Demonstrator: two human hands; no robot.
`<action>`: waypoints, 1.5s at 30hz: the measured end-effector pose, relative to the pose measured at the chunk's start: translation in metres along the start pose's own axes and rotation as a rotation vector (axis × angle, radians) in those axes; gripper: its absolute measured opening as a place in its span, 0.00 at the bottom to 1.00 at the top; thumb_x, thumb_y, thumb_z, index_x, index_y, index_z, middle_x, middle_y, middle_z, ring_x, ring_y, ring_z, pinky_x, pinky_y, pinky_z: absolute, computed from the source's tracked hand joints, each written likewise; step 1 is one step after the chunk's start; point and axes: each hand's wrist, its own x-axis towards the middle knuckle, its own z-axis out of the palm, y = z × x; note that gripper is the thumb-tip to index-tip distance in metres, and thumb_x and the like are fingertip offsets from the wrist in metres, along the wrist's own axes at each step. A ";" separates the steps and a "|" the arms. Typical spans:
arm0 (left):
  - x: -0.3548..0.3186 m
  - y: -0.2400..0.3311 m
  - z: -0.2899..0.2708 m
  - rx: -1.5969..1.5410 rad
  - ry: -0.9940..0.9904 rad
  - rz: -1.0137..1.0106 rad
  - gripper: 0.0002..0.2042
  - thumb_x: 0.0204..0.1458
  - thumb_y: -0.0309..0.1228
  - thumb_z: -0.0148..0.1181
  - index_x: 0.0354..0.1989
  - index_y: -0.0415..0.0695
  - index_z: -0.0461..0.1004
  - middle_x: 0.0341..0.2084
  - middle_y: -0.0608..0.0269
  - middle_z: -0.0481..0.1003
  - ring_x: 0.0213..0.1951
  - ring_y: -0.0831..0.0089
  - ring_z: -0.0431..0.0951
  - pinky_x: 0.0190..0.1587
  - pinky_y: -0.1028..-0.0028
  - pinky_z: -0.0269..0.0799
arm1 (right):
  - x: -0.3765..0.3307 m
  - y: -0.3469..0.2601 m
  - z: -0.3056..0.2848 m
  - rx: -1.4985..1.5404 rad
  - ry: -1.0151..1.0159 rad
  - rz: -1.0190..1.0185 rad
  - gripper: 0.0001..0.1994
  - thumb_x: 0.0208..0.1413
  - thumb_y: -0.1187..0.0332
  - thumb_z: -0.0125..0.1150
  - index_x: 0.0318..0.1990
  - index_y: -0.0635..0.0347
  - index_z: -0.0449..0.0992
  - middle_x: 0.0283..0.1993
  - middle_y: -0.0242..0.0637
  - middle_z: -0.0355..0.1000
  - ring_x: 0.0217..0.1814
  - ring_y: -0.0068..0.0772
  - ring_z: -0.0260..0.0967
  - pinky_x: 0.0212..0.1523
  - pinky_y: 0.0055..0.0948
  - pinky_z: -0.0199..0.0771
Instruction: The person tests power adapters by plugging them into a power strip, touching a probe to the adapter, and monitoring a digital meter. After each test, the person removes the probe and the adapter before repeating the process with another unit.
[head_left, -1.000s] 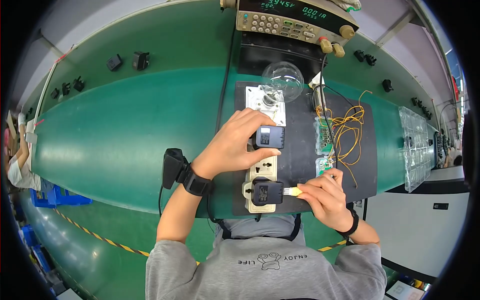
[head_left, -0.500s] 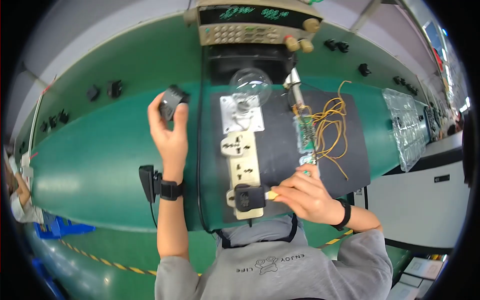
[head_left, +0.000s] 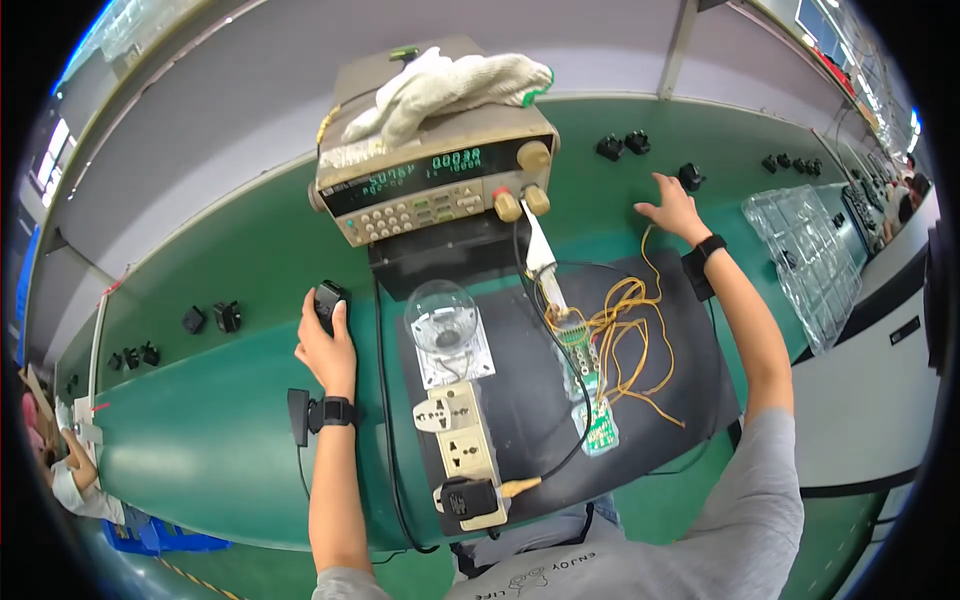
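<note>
My left hand (head_left: pixel 326 350) is closed around a small black plug adapter (head_left: pixel 330 303), left of the bench instrument. Far out to the right, my right hand (head_left: pixel 677 212) reaches with fingers apart, holding nothing, close beside another black plug adapter (head_left: pixel 691 178) on the table. Near me, a black adapter (head_left: pixel 467 497) sits in the cream power strip (head_left: pixel 463 448), with a yellow-ended plug (head_left: pixel 520 487) and its cable at its right side. Beyond the strip, a clear glass bulb (head_left: pixel 441 318) stands on a white plate (head_left: pixel 470 365).
A bench instrument (head_left: pixel 430 190) with a lit display carries white gloves (head_left: pixel 450 90). Green circuit boards (head_left: pixel 597 428) and yellow wires (head_left: pixel 625 320) lie on a black mat (head_left: pixel 520 420). Several black adapters (head_left: pixel 212 317) stand far left. A clear plastic tray (head_left: pixel 805 265) lies right.
My right hand has left the yellow-ended plug and stretched far right, toward the loose adapter. My left hand still holds its adapter. The view has tilted up, showing more of the instrument.
</note>
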 end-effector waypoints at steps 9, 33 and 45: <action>0.033 -0.010 0.030 0.165 0.103 -0.163 0.22 0.59 0.46 0.47 0.58 0.50 0.61 0.49 0.60 0.71 0.50 0.66 0.70 0.50 0.65 0.52 | 0.124 0.005 0.081 0.146 -0.111 0.157 0.43 0.43 0.47 0.66 0.62 0.65 0.55 0.60 0.51 0.62 0.62 0.48 0.59 0.58 0.43 0.61; 0.042 -0.019 0.027 -0.154 0.331 -0.253 0.38 0.50 0.56 0.55 0.57 0.35 0.56 0.55 0.43 0.56 0.56 0.49 0.57 0.57 0.57 0.54 | -0.086 -0.037 -0.151 1.738 -0.332 0.345 0.12 0.62 0.70 0.44 0.44 0.74 0.65 0.47 0.45 0.65 0.50 0.41 0.67 0.58 0.42 0.69; 0.005 -0.015 -0.010 -0.488 0.233 -0.316 0.31 0.53 0.45 0.57 0.57 0.37 0.55 0.55 0.47 0.53 0.54 0.56 0.57 0.51 0.66 0.61 | -0.257 -0.106 -0.111 1.932 -0.889 0.621 0.24 0.58 0.59 0.35 0.56 0.63 0.65 0.43 0.47 0.70 0.13 0.25 0.57 0.11 0.19 0.58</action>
